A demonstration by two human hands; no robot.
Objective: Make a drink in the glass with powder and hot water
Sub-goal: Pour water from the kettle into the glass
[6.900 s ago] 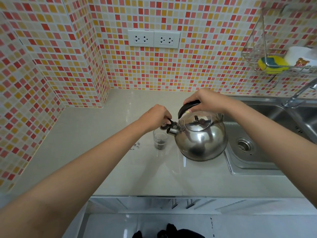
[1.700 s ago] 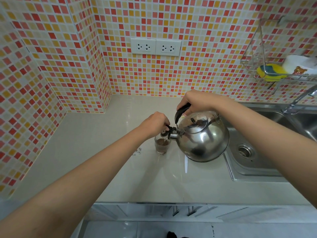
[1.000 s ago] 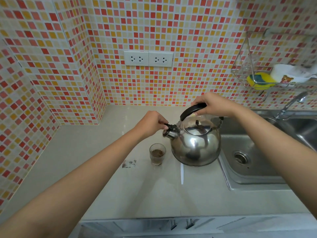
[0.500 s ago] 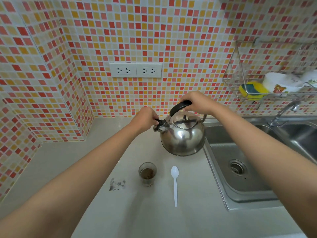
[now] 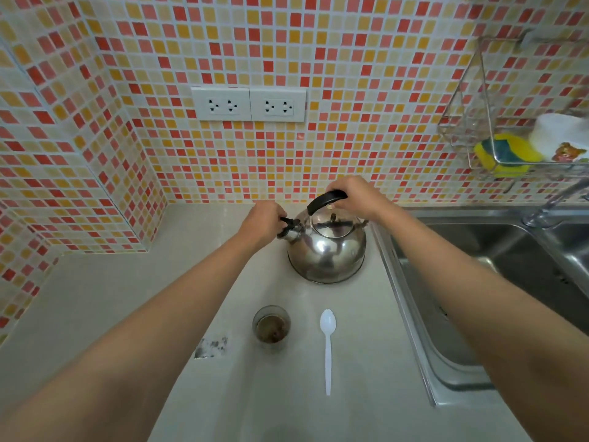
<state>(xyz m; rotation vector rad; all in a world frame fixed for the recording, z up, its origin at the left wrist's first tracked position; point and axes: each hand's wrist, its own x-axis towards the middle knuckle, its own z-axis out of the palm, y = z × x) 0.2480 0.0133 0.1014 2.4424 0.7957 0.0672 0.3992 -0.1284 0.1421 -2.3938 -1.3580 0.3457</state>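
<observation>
While both hands are busy at the far side, the glass [image 5: 271, 325] stands upright on the pale counter [image 5: 95, 301] near the middle, holding a dark brown drink (clumps of powder seem to float in it). Just to its right, not touching, a white plastic spoon [image 5: 328, 349] lies flat with its bowl pointing away. To the left of the glass sits a small torn sachet [image 5: 211, 347]. Farther back, the steel kettle [image 5: 326, 250] stands upright on the counter beside the sink [image 5: 478, 266]. The right hand [image 5: 353, 194] is curled round the kettle's black handle [image 5: 326, 200] from above; the left hand [image 5: 263, 221] pinches the black cap on the spout [image 5: 288, 229]. On the tiled wall [image 5: 287, 43] behind are two white sockets [image 5: 248, 104], and on the right a wire rack [image 5: 484, 122] carries a yellow sponge [image 5: 505, 153] and a white tub [image 5: 561, 135]. Part of a tap [image 5: 554, 199] shows at the right edge.
</observation>
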